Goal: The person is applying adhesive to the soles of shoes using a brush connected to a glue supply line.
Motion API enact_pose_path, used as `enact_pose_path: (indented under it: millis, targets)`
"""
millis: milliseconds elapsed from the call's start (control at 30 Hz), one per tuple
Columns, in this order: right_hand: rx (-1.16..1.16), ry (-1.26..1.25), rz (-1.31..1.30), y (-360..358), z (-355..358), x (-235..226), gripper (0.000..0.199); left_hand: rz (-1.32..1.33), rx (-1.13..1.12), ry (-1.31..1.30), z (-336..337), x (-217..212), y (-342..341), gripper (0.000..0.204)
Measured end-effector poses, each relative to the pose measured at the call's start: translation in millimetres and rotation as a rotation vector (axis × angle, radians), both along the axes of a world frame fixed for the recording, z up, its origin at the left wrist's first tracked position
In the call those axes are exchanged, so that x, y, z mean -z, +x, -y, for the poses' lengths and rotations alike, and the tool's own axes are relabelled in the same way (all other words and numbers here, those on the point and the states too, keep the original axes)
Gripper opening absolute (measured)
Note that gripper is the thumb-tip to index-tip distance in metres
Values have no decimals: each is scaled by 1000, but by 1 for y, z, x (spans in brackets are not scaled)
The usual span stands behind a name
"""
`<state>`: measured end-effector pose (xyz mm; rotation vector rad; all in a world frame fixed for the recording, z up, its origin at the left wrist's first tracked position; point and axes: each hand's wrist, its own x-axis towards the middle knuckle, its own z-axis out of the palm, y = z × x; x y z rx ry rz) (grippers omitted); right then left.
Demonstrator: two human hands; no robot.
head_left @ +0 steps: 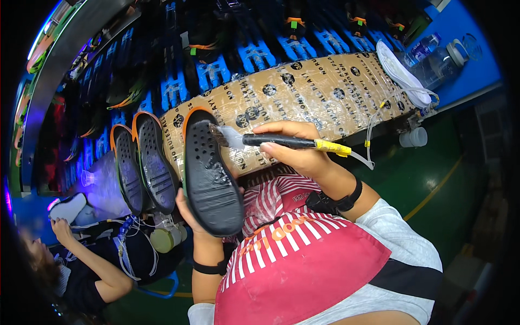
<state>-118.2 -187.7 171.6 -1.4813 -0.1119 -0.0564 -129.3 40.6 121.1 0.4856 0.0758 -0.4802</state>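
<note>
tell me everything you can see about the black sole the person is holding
The sole is black, rubbery, with an orange rim at its top end. Round holes dot its upper part and ribbed tread its lower. It stands near upright, tread facing the camera, glossy wet patches mid-sole. The left hand grips it from behind; the brush in the right hand touches its upper edge.

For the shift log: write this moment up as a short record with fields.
Left hand: holds a black shoe sole, orange-edged, tread side up.
Right hand: grips a black-handled brush; its bristles touch the sole's upper part.
Brush feed: a thin clear tube runs from the yellow handle end.
Nearby soles: two more soles stand to the left.
Bench edge: tape-wrapped padded edge.
Other person: a co-worker's hand at lower left.
</note>
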Motion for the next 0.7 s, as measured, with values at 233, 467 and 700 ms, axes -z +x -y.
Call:
enact_pose_path:
  millis: [233,467,700]
  targets:
    - [-16,-28,197,2,-26,-3,18,44,-1,53,3,24,2,64]
    - [172,-45,157,21,-54,-27,19,18,-61,23,16,20,-7,60]
    - [425,-447,546,44,-76,-3,17,14,-50,72,9,19,-15,60]
